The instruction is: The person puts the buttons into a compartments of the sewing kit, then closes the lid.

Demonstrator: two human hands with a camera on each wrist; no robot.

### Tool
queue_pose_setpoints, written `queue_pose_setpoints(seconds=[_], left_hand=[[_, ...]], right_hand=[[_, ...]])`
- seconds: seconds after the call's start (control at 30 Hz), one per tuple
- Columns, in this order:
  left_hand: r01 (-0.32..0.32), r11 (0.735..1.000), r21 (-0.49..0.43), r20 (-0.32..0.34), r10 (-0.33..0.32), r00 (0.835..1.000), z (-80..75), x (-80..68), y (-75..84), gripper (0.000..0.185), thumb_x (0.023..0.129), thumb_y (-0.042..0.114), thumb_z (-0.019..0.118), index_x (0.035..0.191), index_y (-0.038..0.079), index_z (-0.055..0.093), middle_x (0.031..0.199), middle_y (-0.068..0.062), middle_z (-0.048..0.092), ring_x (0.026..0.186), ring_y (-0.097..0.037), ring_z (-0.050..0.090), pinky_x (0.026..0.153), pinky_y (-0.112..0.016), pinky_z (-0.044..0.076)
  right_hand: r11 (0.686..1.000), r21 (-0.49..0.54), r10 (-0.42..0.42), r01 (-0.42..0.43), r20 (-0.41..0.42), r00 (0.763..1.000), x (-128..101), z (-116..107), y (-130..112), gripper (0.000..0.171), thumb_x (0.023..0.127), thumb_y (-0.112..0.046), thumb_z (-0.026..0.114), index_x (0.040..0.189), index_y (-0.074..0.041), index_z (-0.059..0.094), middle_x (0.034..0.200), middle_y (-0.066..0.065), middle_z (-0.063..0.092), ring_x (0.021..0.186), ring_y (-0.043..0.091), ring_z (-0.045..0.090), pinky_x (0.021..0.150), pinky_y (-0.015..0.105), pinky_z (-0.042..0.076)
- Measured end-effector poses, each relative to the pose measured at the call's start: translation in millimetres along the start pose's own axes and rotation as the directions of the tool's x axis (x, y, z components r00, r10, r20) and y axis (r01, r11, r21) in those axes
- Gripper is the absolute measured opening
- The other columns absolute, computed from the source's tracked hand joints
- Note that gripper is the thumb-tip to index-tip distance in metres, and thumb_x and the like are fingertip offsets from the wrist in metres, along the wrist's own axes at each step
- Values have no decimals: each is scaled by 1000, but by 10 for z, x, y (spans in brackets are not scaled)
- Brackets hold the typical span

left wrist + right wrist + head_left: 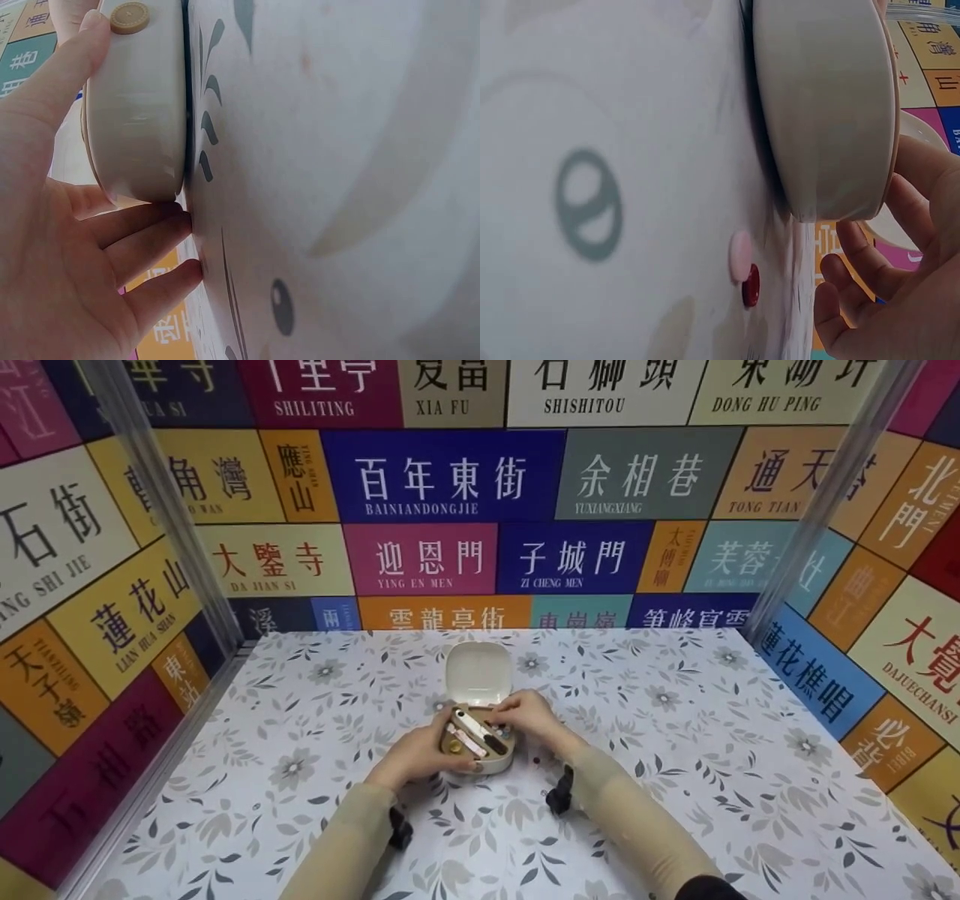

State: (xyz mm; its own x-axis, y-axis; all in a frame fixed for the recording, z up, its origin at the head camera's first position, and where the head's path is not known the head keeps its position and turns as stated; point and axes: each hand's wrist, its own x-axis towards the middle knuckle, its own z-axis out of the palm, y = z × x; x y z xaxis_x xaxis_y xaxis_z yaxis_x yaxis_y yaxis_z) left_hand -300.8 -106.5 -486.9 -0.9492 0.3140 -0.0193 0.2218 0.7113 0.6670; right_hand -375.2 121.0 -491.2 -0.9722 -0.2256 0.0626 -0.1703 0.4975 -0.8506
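Left hand [420, 748] clasps the box [495, 766] at eight o'clock; right hand [531, 715], two o'clock, grip unclear, could tip it by tugging.

Pale neutrals, bright blocks

The rounded cream box [139, 112] bears a round tan knob [130, 18]. Grey leaves and flowers pattern the white tabletop covering [210, 787]. One small pink disc [741, 256] contrasts with a dark red disc [752, 285]. Rectangular wall panels [450, 445] mix blue, orange, yellow, magenta.

Raised lid [478, 670] blocks rear approach (overhead free).
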Motion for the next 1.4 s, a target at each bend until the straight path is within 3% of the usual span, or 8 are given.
queue_pose_setpoints(seconds=[0.17,0.37,0.6,0.8,1.0,1.2,1.4], left_hand=[[-9,1000,-5,-3,9,1000,17,17,-8,120,63,65,80,156,19,21,137,-17,54,118,-34,54,98,-49,42],[41,999,-6,11,-41,999,4,13,0,123,60,67,81,157,24,17,142,-15,50,123,-34,51,103,-50,38],[60,998,-5,12,-60,998,-16,-7,-2,124,59,67,81,157,25,17,144,-15,48,125,-35,49,105,-50,36],[63,998,-22,22,-63,998,-16,-4,0,123,59,66,81,157,27,16,144,-15,48,125,-35,48,106,-51,36],[55,998,-39,18,-54,998,3,0,8,122,60,65,82,156,27,17,144,-15,48,125,-37,48,105,-52,35],[41,998,-40,11,-40,999,12,-3,13,123,61,64,82,157,25,16,144,-17,47,125,-38,48,104,-53,36],[52,997,-65,14,-51,999,20,4,13,123,59,63,83,157,28,16,144,-17,47,125,-38,48,105,-54,35]], right_hand=[[991,132,-27,24,24,999,-62,-117,36,16,79,-10,78,91,1,76,86,10,73,74,15,64,78,35,54],[995,93,-22,22,2,1000,-120,-326,53,16,81,-13,78,93,-2,77,92,8,74,85,15,64,81,29,50],[995,66,71,-70,-13,997,-212,-570,171,19,83,-19,77,96,-5,77,93,4,73,80,17,61,81,45,51],[995,66,73,-72,-16,997,-314,-736,326,21,82,-15,77,98,-2,76,94,6,74,84,14,64,81,32,51],[992,98,85,-85,8,996,-446,-843,471,22,82,-15,77,99,-1,76,97,7,73,88,13,63,83,30,49],[984,146,94,-104,69,993,-566,-929,582,24,81,-10,77,102,1,74,103,10,72,85,12,60,78,26,48],[984,136,104,-118,104,989,-648,-985,623,22,82,-11,77,102,-1,75,99,6,73,68,9,52,59,23,41]])
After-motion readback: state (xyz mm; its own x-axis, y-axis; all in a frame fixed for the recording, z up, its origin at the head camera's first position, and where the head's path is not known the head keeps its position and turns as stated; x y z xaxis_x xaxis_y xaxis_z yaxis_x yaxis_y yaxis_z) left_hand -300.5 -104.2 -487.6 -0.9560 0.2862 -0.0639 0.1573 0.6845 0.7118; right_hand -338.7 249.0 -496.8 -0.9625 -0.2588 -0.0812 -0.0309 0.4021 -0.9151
